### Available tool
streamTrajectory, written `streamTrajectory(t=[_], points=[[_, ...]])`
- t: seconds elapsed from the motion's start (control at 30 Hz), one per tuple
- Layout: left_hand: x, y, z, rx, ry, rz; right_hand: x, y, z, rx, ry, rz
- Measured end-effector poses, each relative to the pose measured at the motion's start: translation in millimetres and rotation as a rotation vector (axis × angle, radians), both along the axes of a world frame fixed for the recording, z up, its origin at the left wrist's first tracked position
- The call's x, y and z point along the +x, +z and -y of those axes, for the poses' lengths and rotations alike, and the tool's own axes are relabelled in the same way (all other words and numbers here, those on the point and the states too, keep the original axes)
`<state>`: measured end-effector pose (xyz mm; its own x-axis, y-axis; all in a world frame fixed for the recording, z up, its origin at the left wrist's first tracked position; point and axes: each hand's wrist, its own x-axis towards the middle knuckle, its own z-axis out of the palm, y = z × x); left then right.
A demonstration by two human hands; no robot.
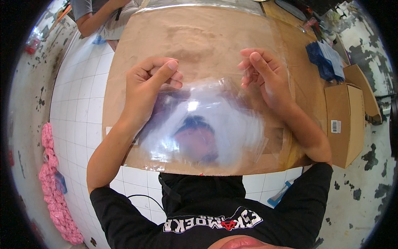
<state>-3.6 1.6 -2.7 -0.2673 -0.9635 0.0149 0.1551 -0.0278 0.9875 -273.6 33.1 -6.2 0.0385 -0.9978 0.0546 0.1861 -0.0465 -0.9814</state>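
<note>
My left hand (154, 76) is raised over the left side of the cardboard-covered table (207, 41). Its thumb presses against the curled forefinger, and whatever it may pinch is too fine or hidden to make out. Across from it hovers my right hand (264, 74), loosely bent, its fingers apart and nothing visible in them. Below and between both hands, a glossy clear plastic sheet (242, 133) lies along the near edge of the table, mirroring light and a blurred reflection. Strips of clear tape or film show at its borders.
An open cardboard box (344, 124) stands at the right, near dark blue packets (325, 62). Another person's arm (93, 23) is at the far left. A string of pink bundles (54, 186) runs along the white tiled floor (78, 112) by the left wall.
</note>
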Motion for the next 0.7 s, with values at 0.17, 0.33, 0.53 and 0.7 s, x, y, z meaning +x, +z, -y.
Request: streamTrajectory(t=[0.17,0.33,0.53,0.7], points=[[-2.8,8.5,-4.8,-0.059,-0.022,0.072,-2.2,3.3,5.4,0.032,-0.096,-0.085],[4.9,18.7,-5.0,-0.075,-0.065,0.096,-4.1,8.7,11.5,0.024,-0.005,-0.076],[25.9,24.1,-2.0,0.056,-0.011,0.180,18.7,23.4,31.3,0.170,0.042,-0.214],[52.7,9.3,23.0,0.162,0.070,0.296,40.6,18.0,68.5,0.190,0.119,-0.339]])
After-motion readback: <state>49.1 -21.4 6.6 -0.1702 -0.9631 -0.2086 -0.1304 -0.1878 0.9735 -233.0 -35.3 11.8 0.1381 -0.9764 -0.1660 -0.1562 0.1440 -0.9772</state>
